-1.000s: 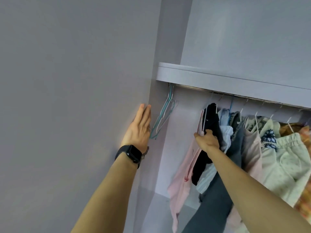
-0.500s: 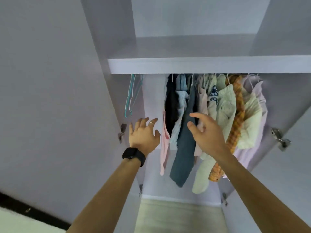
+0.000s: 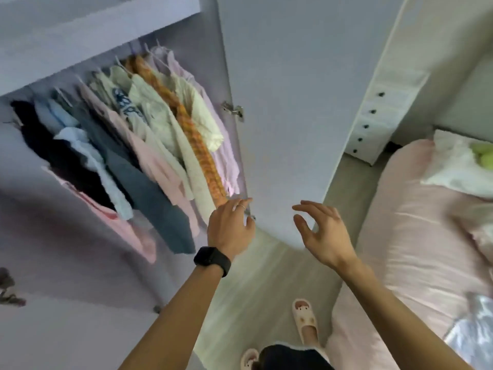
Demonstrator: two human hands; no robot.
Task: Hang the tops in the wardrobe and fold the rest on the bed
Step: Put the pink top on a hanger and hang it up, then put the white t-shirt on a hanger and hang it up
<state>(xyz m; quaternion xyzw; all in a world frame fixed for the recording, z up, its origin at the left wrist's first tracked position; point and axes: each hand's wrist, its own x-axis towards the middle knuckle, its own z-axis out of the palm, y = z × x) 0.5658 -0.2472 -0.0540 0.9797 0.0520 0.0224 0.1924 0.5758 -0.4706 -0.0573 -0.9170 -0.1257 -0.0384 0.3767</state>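
Wardrobe [image 3: 280, 102]: pale lilac is seen on doors and shelf.
Hung tops [image 3: 160, 161]: black, light blue, slate grey, pink and cream are shown side by side.
Checked top [image 3: 197, 140]: patterned in orange checks.
Bed [image 3: 400, 236]: covered in plain pink.
Watch [image 3: 212, 260]: black.
Drawer unit [image 3: 378, 113]: white, dotted with dark knobs.

left hand [image 3: 230, 231]: loose, by wardrobe door [image 3: 280, 102] edge | right hand [image 3: 324, 236]: spread, empty | tops [image 3: 160, 129]: hanging

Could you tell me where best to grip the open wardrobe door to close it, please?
Grip the wardrobe door along its free long edge, nearer the bed, coming from that side with the right hand. No handle shows on this face, and the hinge sits on the opposite edge, so leverage is probably best there.
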